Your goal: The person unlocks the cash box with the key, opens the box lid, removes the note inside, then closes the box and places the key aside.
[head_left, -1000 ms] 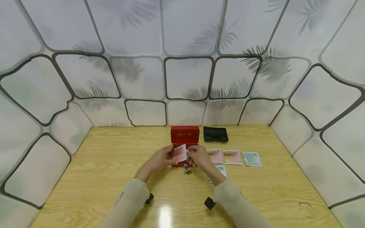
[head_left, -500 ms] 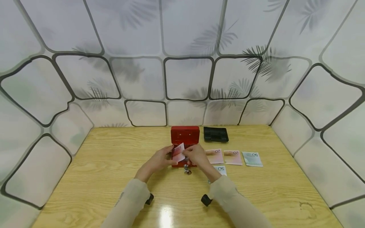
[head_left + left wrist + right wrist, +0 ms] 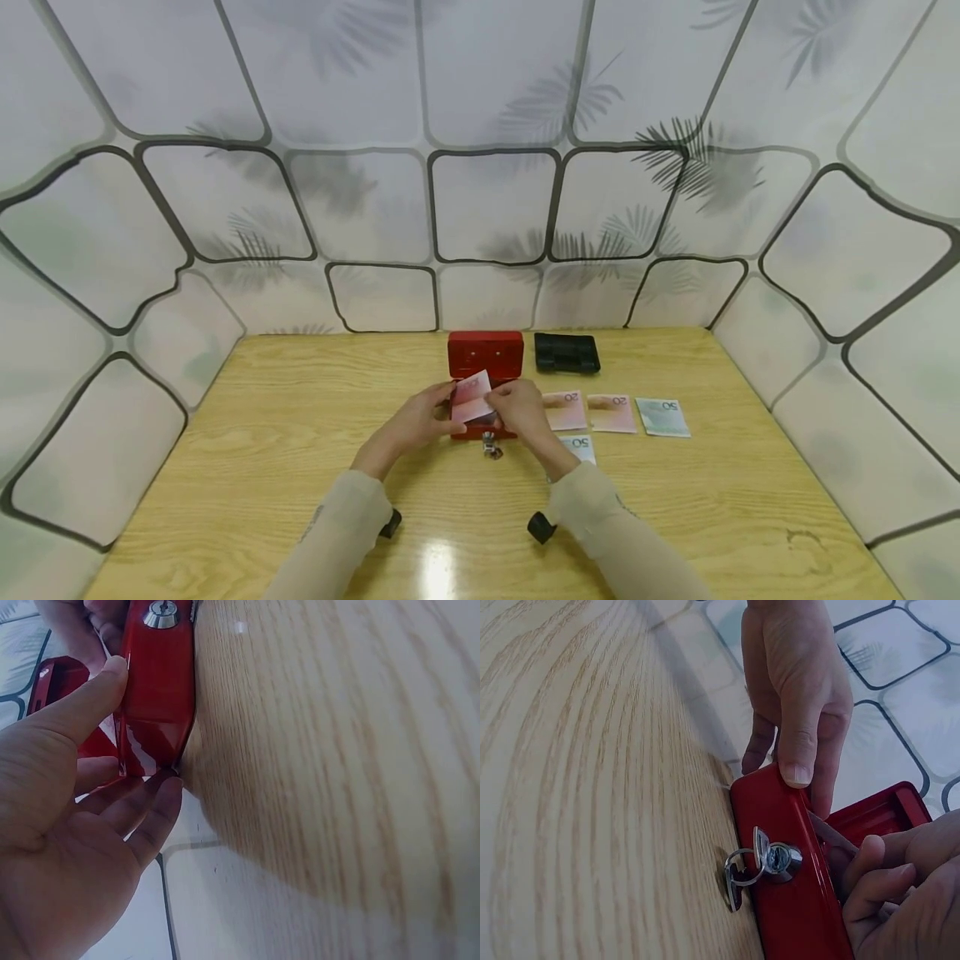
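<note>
A red cash box [image 3: 486, 352] stands with its lid up near the middle of the table. My left hand [image 3: 420, 421] grips its left side, the thumb on the front edge and the fingers round the corner in the left wrist view. With thumb and fingers my right hand [image 3: 522, 407] pinches the right edge of a pink banknote [image 3: 472, 396], held tilted over the box. That note hides much of the box's inside. In the right wrist view a key ring with keys [image 3: 761, 851] hangs from the lock [image 3: 784, 861] on the box front.
Two pink 20 notes [image 3: 611, 413] and a green 50 note [image 3: 663, 417] lie in a row to the right. Another 50 note [image 3: 579, 448] lies nearer, partly behind my right forearm. A black wallet-like case [image 3: 567, 353] lies at the back.
My right hand has shifted slightly left with the pink note, which has turned and risen a little over the box. The left hand keeps its place on the box.
</note>
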`<state>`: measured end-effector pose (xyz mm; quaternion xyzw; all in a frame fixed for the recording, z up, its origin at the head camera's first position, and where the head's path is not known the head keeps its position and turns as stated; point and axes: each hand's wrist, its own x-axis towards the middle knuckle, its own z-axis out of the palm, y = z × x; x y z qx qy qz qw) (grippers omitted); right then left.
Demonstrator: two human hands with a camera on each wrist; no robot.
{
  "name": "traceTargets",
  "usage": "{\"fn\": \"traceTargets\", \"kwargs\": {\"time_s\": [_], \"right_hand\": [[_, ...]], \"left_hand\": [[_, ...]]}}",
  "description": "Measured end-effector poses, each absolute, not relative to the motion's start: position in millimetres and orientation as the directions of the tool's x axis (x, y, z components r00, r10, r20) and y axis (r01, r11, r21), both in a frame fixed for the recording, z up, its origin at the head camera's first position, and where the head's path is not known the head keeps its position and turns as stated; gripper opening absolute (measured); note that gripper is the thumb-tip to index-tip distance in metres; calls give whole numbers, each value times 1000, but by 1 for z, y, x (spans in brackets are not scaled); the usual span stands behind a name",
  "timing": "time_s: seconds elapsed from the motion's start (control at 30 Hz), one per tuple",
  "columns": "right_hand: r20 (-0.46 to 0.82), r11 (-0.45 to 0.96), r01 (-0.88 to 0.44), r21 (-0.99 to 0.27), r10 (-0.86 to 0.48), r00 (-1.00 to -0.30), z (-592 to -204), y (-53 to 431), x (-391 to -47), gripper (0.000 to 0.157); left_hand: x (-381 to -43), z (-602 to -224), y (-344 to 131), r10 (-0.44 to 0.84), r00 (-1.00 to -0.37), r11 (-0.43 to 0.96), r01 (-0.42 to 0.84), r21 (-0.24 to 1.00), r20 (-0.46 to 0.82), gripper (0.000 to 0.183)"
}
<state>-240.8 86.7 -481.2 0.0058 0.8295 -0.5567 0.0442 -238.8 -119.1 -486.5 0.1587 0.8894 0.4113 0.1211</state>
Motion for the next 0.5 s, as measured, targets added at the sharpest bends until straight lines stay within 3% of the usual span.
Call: {"fn": "traceTargets", "kwargs": {"time_s": [0.5], "right_hand": [[-119, 252, 116, -961, 5, -993, -458, 108, -241, 16]], "left_hand": [[-238, -485, -117, 364, -927, 619, 164, 768, -95, 78]]}}
